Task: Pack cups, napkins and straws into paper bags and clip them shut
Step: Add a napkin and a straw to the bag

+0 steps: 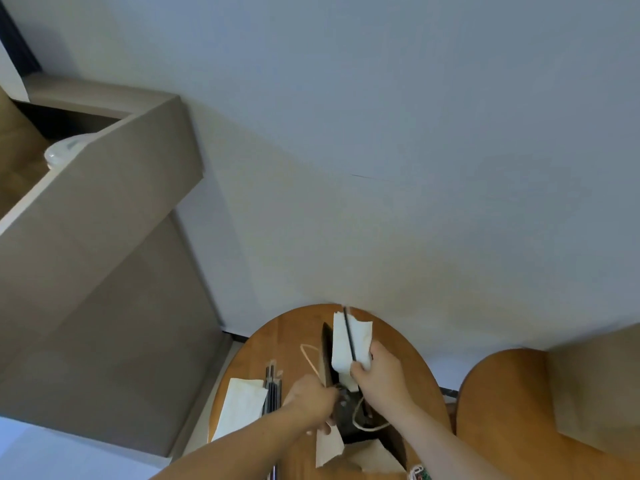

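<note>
On the round wooden table [298, 341] a dark paper bag [349, 417] with pale cord handles stands open. My left hand [311, 396] grips the bag's left edge near a handle. My right hand [379, 372] holds a white napkin [349, 344] together with a black straw [349, 336] just above the bag's mouth. Inside the bag nothing can be made out. More white napkins [239, 407] and several black straws [272, 389] lie on the table to the left. No cup is in view.
A grey-brown cabinet [86, 271] stands at the left. A wooden chair back [519, 410] rises at the right. Pale paper [329, 448] lies near the table's front edge, and a small green and white item [419, 474] sits at the bottom edge.
</note>
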`<state>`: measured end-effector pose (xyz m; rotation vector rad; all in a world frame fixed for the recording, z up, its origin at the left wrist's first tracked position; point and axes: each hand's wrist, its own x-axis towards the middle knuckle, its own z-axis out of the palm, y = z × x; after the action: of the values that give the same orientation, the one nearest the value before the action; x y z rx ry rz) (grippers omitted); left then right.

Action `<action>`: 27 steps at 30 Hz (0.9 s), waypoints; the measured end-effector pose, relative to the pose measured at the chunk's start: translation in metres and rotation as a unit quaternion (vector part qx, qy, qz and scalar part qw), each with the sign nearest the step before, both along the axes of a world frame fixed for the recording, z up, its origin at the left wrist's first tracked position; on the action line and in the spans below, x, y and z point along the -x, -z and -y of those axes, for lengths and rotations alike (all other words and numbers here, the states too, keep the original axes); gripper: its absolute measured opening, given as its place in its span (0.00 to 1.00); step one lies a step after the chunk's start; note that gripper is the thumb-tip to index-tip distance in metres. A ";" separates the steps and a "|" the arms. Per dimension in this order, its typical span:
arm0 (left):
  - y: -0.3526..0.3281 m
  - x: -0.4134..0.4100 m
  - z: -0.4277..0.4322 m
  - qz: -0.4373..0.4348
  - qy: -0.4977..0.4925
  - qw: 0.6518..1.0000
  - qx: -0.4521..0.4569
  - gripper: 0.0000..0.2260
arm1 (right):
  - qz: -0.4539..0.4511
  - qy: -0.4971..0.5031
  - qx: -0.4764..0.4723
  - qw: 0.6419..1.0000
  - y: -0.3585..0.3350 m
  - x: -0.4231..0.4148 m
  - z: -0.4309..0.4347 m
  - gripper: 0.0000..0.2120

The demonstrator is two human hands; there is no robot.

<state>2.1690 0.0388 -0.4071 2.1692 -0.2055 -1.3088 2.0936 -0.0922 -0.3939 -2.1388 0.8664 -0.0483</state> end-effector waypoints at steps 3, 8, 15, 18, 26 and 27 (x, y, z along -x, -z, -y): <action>0.003 0.001 -0.006 -0.019 -0.031 0.999 0.012 0.14 | -0.093 -0.049 0.028 0.994 0.004 0.010 -0.002 0.09; 0.005 0.004 -0.012 -0.037 -0.047 0.998 0.029 0.13 | -0.171 -0.088 0.064 0.979 0.014 -0.007 -0.027 0.04; 0.007 0.000 -0.026 -0.012 0.000 0.999 0.045 0.11 | -0.233 -0.108 0.040 0.966 0.049 -0.025 -0.048 0.06; 0.007 -0.002 -0.028 -0.005 0.008 0.999 0.042 0.14 | -0.262 -0.121 0.031 0.957 0.064 -0.025 -0.044 0.08; 0.020 0.001 -0.038 -0.013 -0.005 0.999 0.031 0.10 | -0.319 -0.086 0.022 0.944 0.091 -0.029 -0.016 0.11; 0.022 0.001 -0.038 -0.015 -0.009 0.999 0.033 0.09 | -0.318 -0.071 0.030 0.945 0.094 -0.026 -0.017 0.11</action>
<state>2.1679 0.0769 -0.4289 2.0900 -0.2128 -1.3061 2.1195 -0.0757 -0.4884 -2.2975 1.0695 0.7348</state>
